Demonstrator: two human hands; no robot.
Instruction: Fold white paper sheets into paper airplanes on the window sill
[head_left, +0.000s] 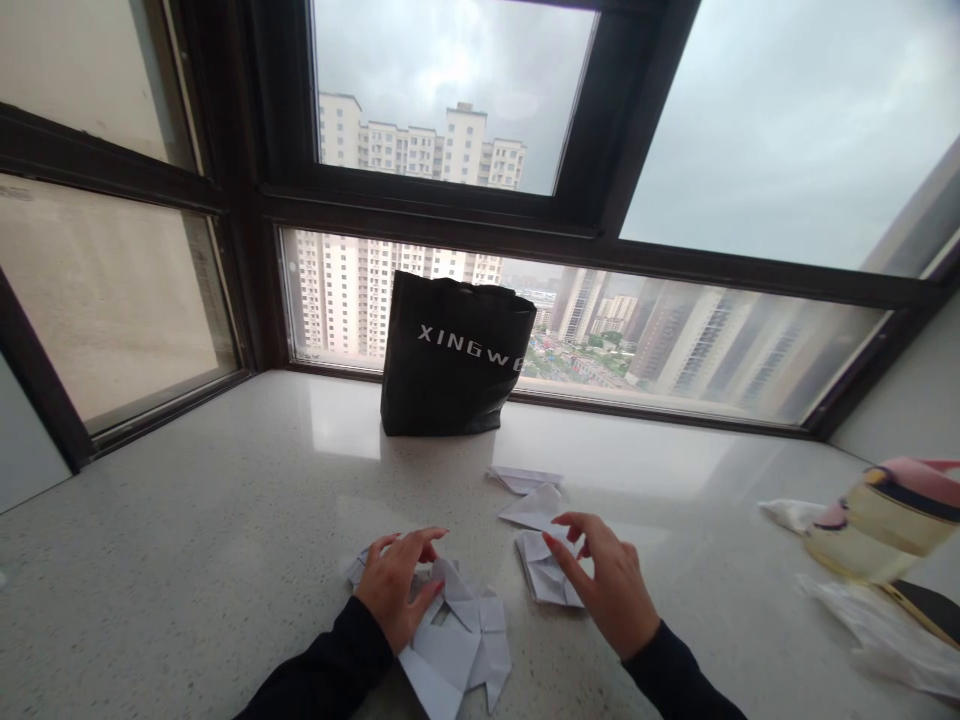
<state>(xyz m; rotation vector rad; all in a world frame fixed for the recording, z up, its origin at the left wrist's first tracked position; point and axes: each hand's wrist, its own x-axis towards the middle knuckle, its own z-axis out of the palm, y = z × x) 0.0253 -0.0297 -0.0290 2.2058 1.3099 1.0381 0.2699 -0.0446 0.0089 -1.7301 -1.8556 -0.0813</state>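
Note:
My left hand (397, 578) rests over a loose pile of folded white paper pieces (444, 655), fingers bent and thumb spread apart from them. Part of the pile lies hidden under that palm. To the right, my right hand (611, 580) hovers with thumb and fingers apart beside a squarish folded paper (541, 568), partly covering it. Whether the fingertips touch this paper I cannot tell. Just beyond lie a triangular folded paper (534, 508) and a thin folded paper strip (529, 481).
A black bag (454, 375) with white lettering stands on the speckled white counter (225, 560) by the window. On the right are a pink-lidded yellowish bottle (874, 525), crumpled white plastic wrap (885, 625) and a dark flat object (930, 610).

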